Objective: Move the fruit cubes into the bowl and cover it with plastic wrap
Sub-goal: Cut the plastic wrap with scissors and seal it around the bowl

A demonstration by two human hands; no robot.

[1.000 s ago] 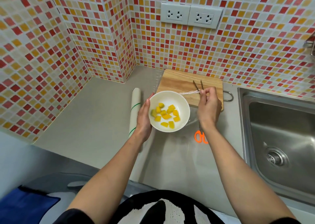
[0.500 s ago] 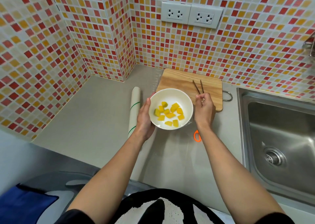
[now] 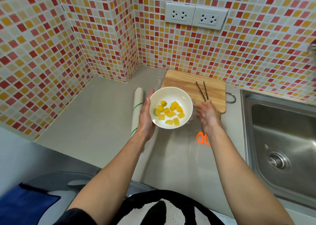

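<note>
Both forearms reach forward over the worktop [image 3: 95, 115]. Our left hand [image 3: 146, 117] cups the left side of the bowl [image 3: 185, 103], palm against its wall, fingers wrapped along the rim. Our right hand [image 3: 207, 115] hangs just right of the bowl, fingers spread and loose, blurred; we cannot tell whether it pinches any film. It does not touch the bowl that we can see.

The bowl sits between the two hands, its far edge overlapping the near corner of the board [image 3: 213, 86]. It is white, round and upright. Cubes [image 3: 169, 112] lie inside it: yellow, roughly a dozen, loosely scattered across the bottom.

Wrap [image 3: 191, 139] lies under and in front of the bowl as a clear sheet on the worktop, running back toward us between the forearms; its edges are hard to trace. The roll [image 3: 137, 108] lies just left of the left hand, lengthwise away from us, partly hidden by the wrist.

Chopsticks [image 3: 202, 91] rest on the board beyond the right hand. Scissors [image 3: 201, 138], with orange handles, lie near the right wrist. The sink [image 3: 280, 135] is well right of the right arm.
</note>
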